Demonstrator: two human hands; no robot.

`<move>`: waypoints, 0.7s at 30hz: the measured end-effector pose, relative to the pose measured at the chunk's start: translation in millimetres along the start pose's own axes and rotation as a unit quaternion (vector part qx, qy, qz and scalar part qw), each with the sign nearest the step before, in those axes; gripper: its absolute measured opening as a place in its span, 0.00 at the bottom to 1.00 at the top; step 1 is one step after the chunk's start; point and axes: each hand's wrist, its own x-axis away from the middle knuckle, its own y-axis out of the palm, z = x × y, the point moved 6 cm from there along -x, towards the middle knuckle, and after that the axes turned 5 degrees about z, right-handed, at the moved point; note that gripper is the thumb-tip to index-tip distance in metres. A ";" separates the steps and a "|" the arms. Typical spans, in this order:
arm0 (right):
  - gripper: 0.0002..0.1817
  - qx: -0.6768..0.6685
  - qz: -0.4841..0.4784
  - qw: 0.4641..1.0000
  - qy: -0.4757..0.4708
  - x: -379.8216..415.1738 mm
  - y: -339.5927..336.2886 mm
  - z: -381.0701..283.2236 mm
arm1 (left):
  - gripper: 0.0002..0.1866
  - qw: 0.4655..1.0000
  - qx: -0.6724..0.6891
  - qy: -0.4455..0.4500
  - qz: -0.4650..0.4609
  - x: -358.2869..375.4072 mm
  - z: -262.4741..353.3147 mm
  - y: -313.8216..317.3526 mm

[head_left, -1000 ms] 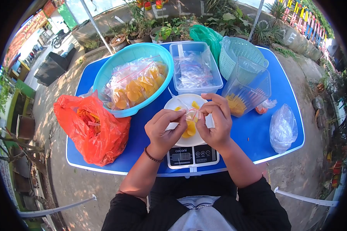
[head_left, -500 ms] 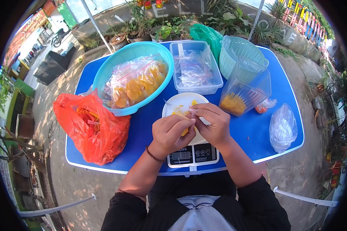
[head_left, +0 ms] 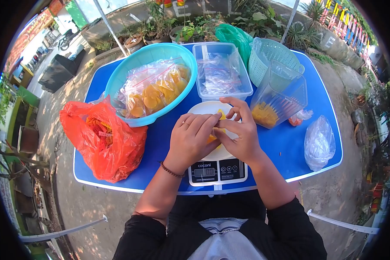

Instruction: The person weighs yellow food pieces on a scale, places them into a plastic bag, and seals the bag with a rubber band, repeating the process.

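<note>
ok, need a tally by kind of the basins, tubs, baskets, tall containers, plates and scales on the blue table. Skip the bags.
Turquoise basin: 1
Rectangular clear tub: 1
Pale green basket: 1
Tall clear container, tilted: 1
White plate, on the scale: 1
Scale: 1
Total: 6

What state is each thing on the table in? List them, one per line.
Teal basin: open, holding bags of orange pieces
Clear tub: open, holding flat bags
Red bag: open, rumpled
Plate: on the scale, partly hidden by hands
Scale: under the plate, reading unclear
Tall container: partly filled
Pale green basket: open
Green bag: crumpled
Clear bag: bunched up
</note>
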 end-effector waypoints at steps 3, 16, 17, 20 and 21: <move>0.14 -0.056 -0.007 0.998 0.037 0.4 0.4 4.2 | 0.35 1.000 0.000 0.002 -0.011 -1.5 0.4 -0.7; 0.10 -0.035 0.016 0.997 -0.073 2.0 -3.7 -11.1 | 0.35 1.000 0.019 -0.010 -0.014 1.1 -4.4 1.2; 0.11 -0.058 0.022 0.997 -0.056 2.5 -3.7 -7.9 | 0.36 0.999 0.029 -0.021 -0.022 -0.4 -3.2 1.1; 0.11 -0.139 0.069 0.987 0.041 6.6 1.1 -0.5 | 0.40 0.998 0.040 -0.038 -0.038 -2.7 -0.3 -0.3; 0.11 -0.151 0.066 0.984 0.062 6.8 2.0 -0.1 | 0.41 0.998 0.034 -0.033 -0.038 -2.1 -0.7 0.2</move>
